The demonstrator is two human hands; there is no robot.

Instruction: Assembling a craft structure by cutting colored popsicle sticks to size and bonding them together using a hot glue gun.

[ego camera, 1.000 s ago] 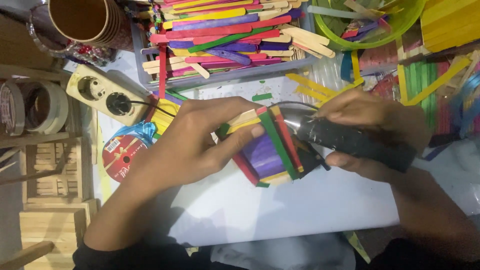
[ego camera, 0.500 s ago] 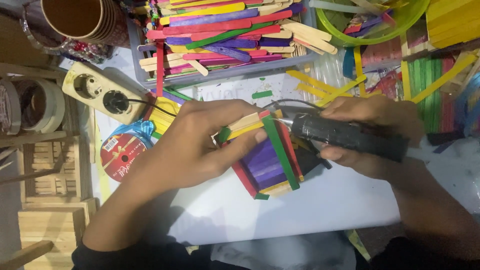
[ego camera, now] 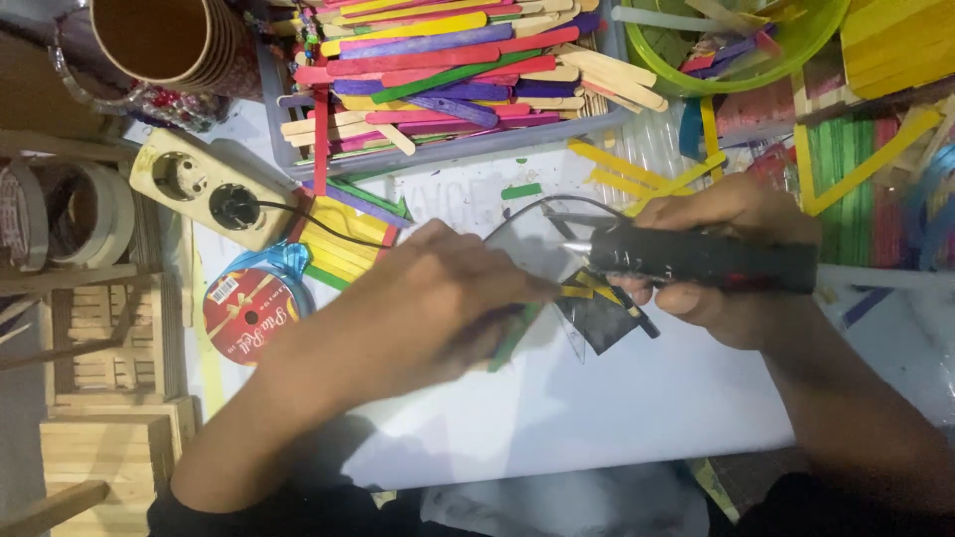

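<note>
White sheet (ego camera: pixel 617 408) covers centre frame; tray of coloured craft sticks (ego camera: pixel 448 70) sits upper centre. Left hand (ego camera: pixel 418 308), fingers closed over a green stick (ego camera: pixel 512 338) at mid-frame, partly hidden. Right hand (ego camera: pixel 726 268) grips black glue gun (ego camera: pixel 696 261), nozzle beside yellow pieces (ego camera: pixel 587 288). Risk: nozzle so near the left fingertips could burn them; glue may string onto the sheet.

black glue gun (ego camera: pixel 706 261), red ribbon spool (ego camera: pixel 249 316)
</note>
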